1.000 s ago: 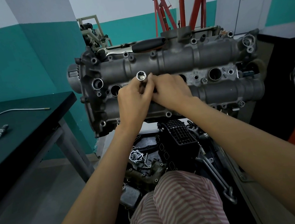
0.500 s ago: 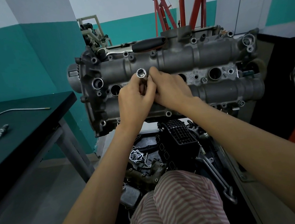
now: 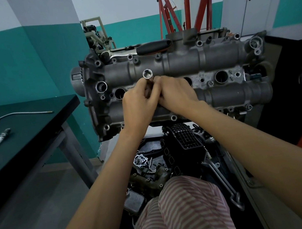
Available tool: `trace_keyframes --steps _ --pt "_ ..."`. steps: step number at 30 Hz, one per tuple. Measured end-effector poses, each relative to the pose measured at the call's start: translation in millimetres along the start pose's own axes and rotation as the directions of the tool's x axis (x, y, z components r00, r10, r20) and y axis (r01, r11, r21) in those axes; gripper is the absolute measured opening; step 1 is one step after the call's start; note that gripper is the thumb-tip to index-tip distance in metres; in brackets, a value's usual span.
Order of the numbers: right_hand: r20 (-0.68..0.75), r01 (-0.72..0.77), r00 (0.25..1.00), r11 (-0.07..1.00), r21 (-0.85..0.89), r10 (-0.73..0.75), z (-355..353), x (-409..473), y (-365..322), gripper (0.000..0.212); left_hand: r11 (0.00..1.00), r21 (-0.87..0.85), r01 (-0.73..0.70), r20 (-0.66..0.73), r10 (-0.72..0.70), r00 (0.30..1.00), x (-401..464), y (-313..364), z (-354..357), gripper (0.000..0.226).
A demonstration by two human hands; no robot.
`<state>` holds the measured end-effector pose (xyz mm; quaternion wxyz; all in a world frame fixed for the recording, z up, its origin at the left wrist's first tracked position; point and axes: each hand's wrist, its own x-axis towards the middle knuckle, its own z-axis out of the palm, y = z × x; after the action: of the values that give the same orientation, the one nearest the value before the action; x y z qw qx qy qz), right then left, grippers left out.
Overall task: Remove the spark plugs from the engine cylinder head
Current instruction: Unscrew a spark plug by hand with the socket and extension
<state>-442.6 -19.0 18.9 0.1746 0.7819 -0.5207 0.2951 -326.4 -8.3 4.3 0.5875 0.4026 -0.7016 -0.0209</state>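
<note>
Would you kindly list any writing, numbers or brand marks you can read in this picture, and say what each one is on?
None can be read.
Cylinder head: raised cast marks between the plug wells near, too blurred to read.
Spark plug on the green table: too small to show any print.
Socket: no legible marking.

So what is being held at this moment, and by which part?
Both hands grip a metal spark plug socket by its shaft, just below its open top end: left hand from the left, right hand from the right. Its lower end is hidden.
</note>
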Motion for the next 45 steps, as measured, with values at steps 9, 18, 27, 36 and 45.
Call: trace_keyframes --steps 9,18,27,36,45 --pt "-0.015 0.0 1.0 0.999 0.052 0.001 -1.7 -0.8 0.0 0.025 1.0 -0.003 -0.005 -0.012 0.005 1.0 -0.1 -0.6 0.4 0.036" --pt "0.006 -0.018 1.0 1.0 -0.004 0.018 -0.3 0.0 0.0 0.027 0.999 0.013 -0.034 -0.007 0.034 0.999 -0.8 1.4 -1.3 0.034" --pt "-0.003 0.013 1.0 0.997 0.073 -0.013 -2.5 -2.5 -0.6 0.024 1.0 -0.014 0.0 0.006 0.0 1.0 -1.6 1.3 -1.4 0.027" --pt "-0.036 0.003 0.999 1.0 0.0 -0.003 -0.1 -1.5 0.1 0.035 0.999 -0.037 0.003 -0.026 -0.004 1.0 0.8 1.0 1.4 0.044" --pt "-0.031 0.022 0.999 0.998 0.061 -0.021 -2.2 -2.9 -1.0 0.027 1.0 -0.021 0.015 -0.023 -0.016 1.0 -1.8 0.6 0.6 0.029"
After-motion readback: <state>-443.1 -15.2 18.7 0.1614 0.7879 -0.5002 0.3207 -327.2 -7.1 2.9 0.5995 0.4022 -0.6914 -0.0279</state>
